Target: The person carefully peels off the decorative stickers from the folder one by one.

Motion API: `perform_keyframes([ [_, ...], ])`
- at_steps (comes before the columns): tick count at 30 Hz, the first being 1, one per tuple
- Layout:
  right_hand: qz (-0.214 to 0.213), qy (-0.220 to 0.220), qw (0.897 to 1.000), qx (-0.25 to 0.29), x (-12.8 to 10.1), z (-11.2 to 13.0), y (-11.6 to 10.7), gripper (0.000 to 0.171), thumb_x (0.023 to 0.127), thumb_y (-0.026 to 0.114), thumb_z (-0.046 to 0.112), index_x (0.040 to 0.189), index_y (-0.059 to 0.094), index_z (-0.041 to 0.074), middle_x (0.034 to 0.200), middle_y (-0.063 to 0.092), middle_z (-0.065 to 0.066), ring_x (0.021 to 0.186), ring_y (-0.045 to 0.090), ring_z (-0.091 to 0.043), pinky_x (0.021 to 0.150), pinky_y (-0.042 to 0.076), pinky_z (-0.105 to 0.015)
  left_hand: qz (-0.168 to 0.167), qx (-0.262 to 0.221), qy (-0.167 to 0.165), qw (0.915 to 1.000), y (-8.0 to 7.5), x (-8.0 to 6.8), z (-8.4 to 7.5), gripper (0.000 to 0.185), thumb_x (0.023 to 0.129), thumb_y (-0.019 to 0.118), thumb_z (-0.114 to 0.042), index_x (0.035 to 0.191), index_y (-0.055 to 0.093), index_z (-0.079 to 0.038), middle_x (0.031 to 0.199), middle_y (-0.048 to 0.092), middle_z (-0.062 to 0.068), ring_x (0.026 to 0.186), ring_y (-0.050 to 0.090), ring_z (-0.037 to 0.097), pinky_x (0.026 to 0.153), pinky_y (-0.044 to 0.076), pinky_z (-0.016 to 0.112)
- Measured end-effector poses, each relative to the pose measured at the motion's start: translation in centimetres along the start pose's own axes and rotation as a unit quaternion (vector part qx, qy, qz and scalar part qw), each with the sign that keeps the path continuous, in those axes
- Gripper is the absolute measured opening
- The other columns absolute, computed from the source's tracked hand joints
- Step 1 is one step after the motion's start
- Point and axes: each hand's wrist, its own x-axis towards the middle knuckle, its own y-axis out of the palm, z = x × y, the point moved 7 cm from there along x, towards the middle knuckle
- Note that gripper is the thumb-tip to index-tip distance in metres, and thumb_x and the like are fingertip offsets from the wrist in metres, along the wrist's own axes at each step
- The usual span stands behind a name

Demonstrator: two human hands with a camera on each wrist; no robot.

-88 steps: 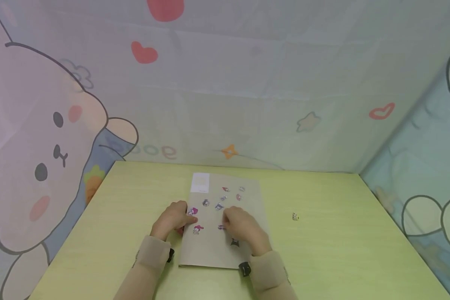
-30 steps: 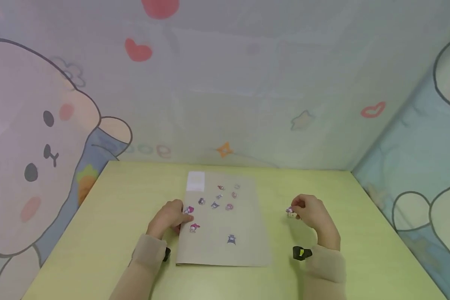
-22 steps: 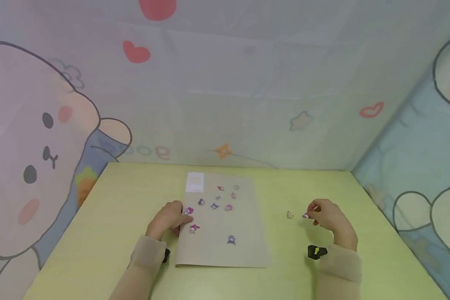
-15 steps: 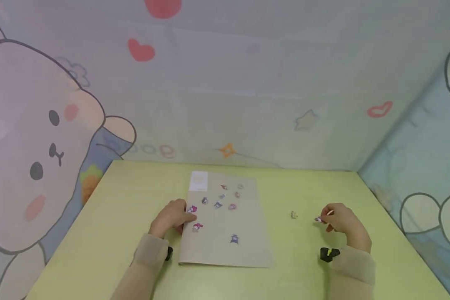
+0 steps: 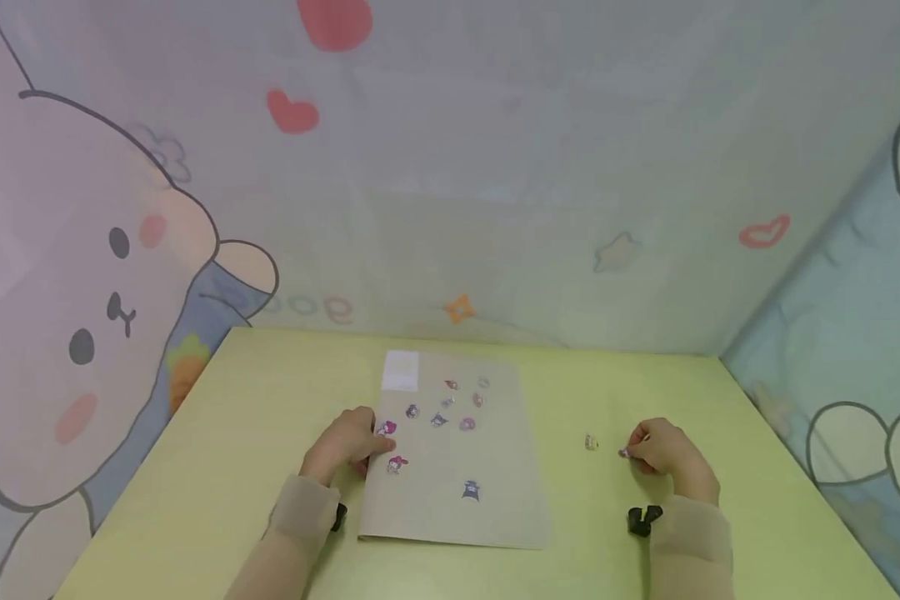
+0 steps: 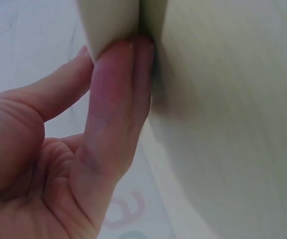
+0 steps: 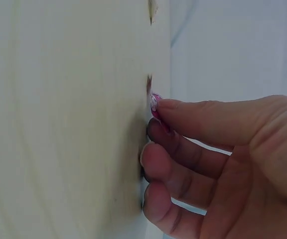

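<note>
Head view: the left hand (image 5: 347, 443) rests with fingers laid on the left edge of the brown sheet (image 5: 495, 517) at about nine o'clock of it, while the right hand (image 5: 663, 454) sits well apart at three o'clock on the green table (image 5: 232, 467), pinching a small pink sticker (image 5: 624, 452) just beside a pale sticker (image 5: 591, 442), with bare tabletop around both. Left wrist view: straight fingers (image 6: 118, 89) press flat at the sheet's edge, gripping nothing. Right wrist view: thumb and forefinger tips (image 7: 183, 112) nip the pink sticker (image 7: 154, 103) against the table, the other fingers curled beneath.
</note>
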Motion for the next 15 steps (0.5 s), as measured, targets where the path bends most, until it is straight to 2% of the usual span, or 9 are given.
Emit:
perform_keyframes([
  [4, 0.000, 0.004, 1.000, -0.021, -0.15, -0.09, 0.15, 0.013, 0.091, 0.067, 0.006, 0.084, 0.058, 0.001, 0.067, 0.057, -0.005, 0.057, 0.054, -0.016, 0.056, 0.047, -0.029, -0.001, 0.000, -0.002, 1.0000, 0.47, -0.06, 0.35, 0.023, 0.089, 0.072, -0.016, 0.090, 0.056, 0.000, 0.074, 0.062, 0.009, 0.052, 0.065, 0.021, 0.056, 0.048, 0.031],
  [9, -0.002, -0.007, 0.999, -0.039, 0.08, 0.41, 0.13, 0.012, 0.090, 0.066, 0.005, 0.084, 0.056, 0.002, 0.064, 0.054, -0.005, 0.055, 0.050, -0.015, 0.055, 0.044, -0.030, -0.007, 0.009, -0.005, 0.9999, 0.26, 0.18, 0.56, 0.024, 0.089, 0.073, -0.018, 0.089, 0.056, -0.001, 0.073, 0.061, 0.009, 0.052, 0.065, 0.020, 0.055, 0.046, 0.031],
  [15, -0.011, -0.001, 0.999, -0.040, 0.39, 0.38, 0.07, 0.016, 0.089, 0.068, 0.008, 0.083, 0.054, 0.002, 0.062, 0.052, -0.005, 0.053, 0.047, -0.015, 0.054, 0.042, -0.030, -0.006, 0.011, -0.008, 0.9999, 0.16, 0.40, 0.63, 0.024, 0.090, 0.072, -0.018, 0.089, 0.056, -0.001, 0.073, 0.061, 0.009, 0.052, 0.065, 0.020, 0.055, 0.046, 0.031],
])
